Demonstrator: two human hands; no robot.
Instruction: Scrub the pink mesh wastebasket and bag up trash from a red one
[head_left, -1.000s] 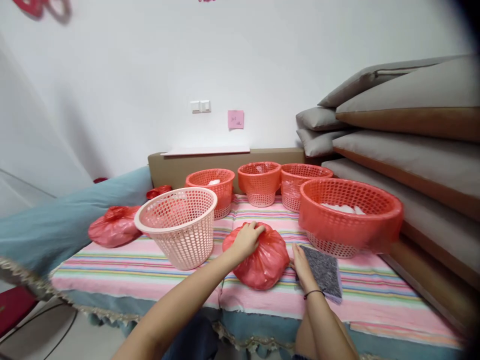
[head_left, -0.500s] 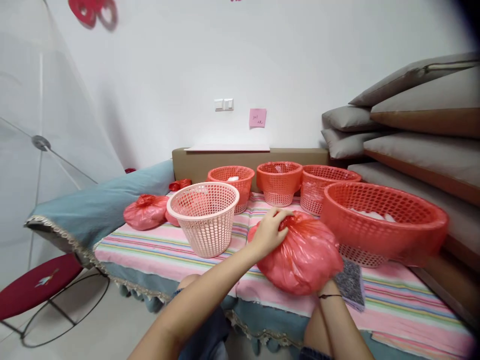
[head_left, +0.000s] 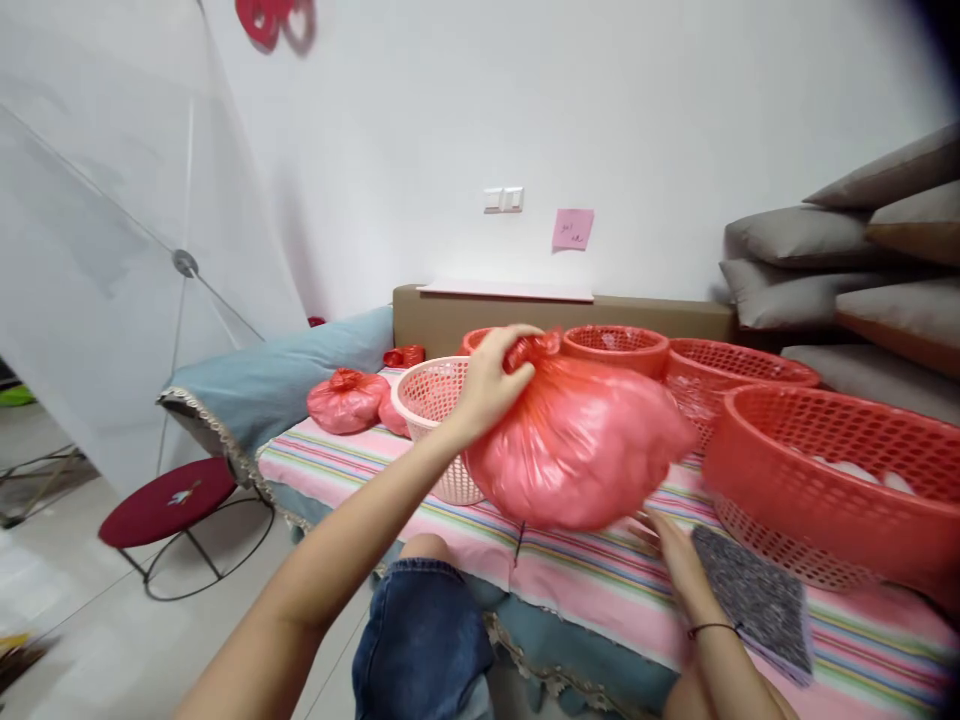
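A bulging red plastic bag (head_left: 577, 455) hangs above the striped cloth, its gathered top gripped by my left hand (head_left: 491, 385). What fills the bag shows only as a pale pink mass. Just below the bag's lower right side is my right hand (head_left: 671, 545), its fingers stretched out and partly hidden; whether they touch the bag I cannot tell. Behind the bag and my left hand stands a pale pink mesh basket (head_left: 409, 418), partly covered. A dark grey cloth (head_left: 754, 590) lies to the right of my right hand.
Several red baskets stand behind and right, the nearest a large red basket (head_left: 832, 470) with white items inside. A tied red bag (head_left: 347, 402) sits at the left on the striped cloth (head_left: 592, 580). Grey cushions (head_left: 795, 240) are stacked right; a dark red stool (head_left: 169, 503) stands left.
My left hand has raised the red bag and moved it leftward, partly in front of the pale basket. My right hand has come out from under it. The view has turned left.
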